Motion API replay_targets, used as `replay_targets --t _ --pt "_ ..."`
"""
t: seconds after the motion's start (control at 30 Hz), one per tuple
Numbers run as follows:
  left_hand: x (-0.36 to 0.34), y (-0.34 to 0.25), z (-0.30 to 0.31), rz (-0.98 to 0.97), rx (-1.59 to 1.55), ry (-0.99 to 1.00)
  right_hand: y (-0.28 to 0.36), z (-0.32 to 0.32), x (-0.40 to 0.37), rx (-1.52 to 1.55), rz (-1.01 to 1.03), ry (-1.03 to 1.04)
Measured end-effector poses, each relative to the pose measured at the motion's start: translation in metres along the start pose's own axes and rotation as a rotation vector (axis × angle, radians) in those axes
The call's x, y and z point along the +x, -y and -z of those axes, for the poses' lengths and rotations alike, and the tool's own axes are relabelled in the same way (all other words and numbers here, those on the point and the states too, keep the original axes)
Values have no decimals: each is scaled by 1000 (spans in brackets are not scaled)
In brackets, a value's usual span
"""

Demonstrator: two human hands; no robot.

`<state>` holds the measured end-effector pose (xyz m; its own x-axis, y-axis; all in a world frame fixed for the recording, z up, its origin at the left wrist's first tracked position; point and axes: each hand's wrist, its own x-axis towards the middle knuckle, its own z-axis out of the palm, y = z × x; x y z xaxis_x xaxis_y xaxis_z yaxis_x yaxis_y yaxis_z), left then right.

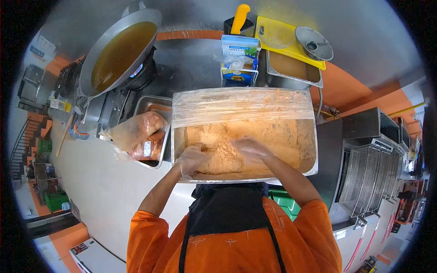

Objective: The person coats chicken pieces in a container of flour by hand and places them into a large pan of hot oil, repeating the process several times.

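Observation:
A large rectangular metal tub (pixel 314 154) holds pale orange breading flour (pixel 277 136). In it, both my hands wear clear plastic gloves. My left hand (pixel 194 159) lies low in the flour at the left, fingers apart and partly sunk in it. From the right my right hand (pixel 250 149) reaches in with its fingers stretched out, slightly blurred. Between the two hands rises a lumpy, flour-coated mound (pixel 225 154); what lies under its coating is hidden. Flour-dusted plastic wrap (pixel 241 107) is stretched over the tub's far part.
At the far left a wide pan of oil (pixel 123 57) sits over a lit burner. Bagged raw meat (pixel 150 132) lies in a metal tray (pixel 166 152) beside the tub. Behind are a yellow-handled knife (pixel 240 19), a liquid-filled pan (pixel 291 66) and a bowl (pixel 318 48). Fry baskets (pixel 364 177) stand right.

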<state>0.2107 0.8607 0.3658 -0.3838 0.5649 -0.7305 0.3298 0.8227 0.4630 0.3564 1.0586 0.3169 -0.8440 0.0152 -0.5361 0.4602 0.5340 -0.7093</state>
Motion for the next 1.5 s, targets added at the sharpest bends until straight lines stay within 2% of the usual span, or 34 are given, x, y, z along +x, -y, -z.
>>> replay_targets --t 0.07,0.17,0.2,0.27,0.3,0.37,0.4,0.47,0.5,0.53,0.57,0.6,0.63,0.7,0.73,0.77,0.8,0.83,0.87,0.9,0.93,1.0,1.07,1.1,1.13,1.17,1.2,1.23,1.27,1.3,1.33,1.4,1.47,1.5 --pt "23 25 -19 -109 98 -21 -86 -48 44 363 7 68" --pt "20 23 -26 -248 346 -35 -6 -29 7 445 -60 152" --pt "15 20 -25 -275 498 -30 -15 -38 16 446 -59 150" --pt "17 32 -30 -296 574 -30 -40 -62 42 -282 554 54" --pt "18 38 -30 -318 647 -34 -31 -58 39 -280 555 52" --pt "18 45 -27 -406 557 -109 -5 -44 23 -80 177 196" --pt "18 49 -26 -495 464 -187 -13 -47 26 -79 177 199" --pt "25 59 -25 -531 516 -212 -46 -55 34 125 682 225" --pt "30 63 -26 -568 572 -240 -61 -58 39 122 680 226" --pt "36 66 -26 -568 569 -245 -71 -59 43 324 582 305" --pt "42 70 -25 -571 494 -283 -82 -60 47 524 480 381" --pt "45 72 -23 -571 417 -320 -76 -50 38 522 482 385" --pt "37 61 -15 -568 416 -321 -60 -33 21 365 493 338" --pt "12 25 10 -354 294 -184 -67 -18 13 204 502 289" --pt "12 25 15 -354 291 -187 -89 -18 19 578 519 363" --pt "12 28 21 -417 -48 -24 -102 -16 22 955 523 431" --pt "12 29 24 -472 -387 141 -100 -4 16 952 523 430" --pt "13 33 18 -474 -386 141 -87 13 4 367 659 230" --pt "14 40 7 -669 -464 4 -78 24 -6 -222 747 21" --pt "7 34 5 -861 -539 -136 -77 26 -11 -220 746 20" --pt "5 26 8 -861 -539 -136 -76 27 -15 -264 678 -67" --pt "0 8 17 -212 -48 -200 -87 25 -16 -310 612 -154" --pt "5 19 8 -285 100 -218 -118 4 -9 -314 24 88" --pt "6 23 4 -358 246 -235 -113 -6 -22 -312 24 89" --pt "7 21 2 -357 245 -233 -94 -11 -45 -411 234 57" --pt "7 16 -1 -280 220 -156 -73 -10 -64 -509 444 22" --pt "8 13 -3 -205 196 -79 -41 0 -67 -509 441 21" --pt "19 26 -8 -208 199 -76 -2 9 -60 -613 338 268" --pt "39 52 -18 -373 246 -18 23 9 -52 -706 228 514" --pt "51 67 -25 -539 294 40 24 -1 -40 -702 225 508" --pt "54 66 -28 -543 300 43 16 -15 -22 -698 276 512" --pt "59 61 -34 -225 -189 120 8 -35 6 -701 327 514" --pt "67 76 -33 -220 -214 110 9 -48 27 -600 384 263" --pt "69 83 -31 -214 -239 107 13 -43 26 -601 390 265"
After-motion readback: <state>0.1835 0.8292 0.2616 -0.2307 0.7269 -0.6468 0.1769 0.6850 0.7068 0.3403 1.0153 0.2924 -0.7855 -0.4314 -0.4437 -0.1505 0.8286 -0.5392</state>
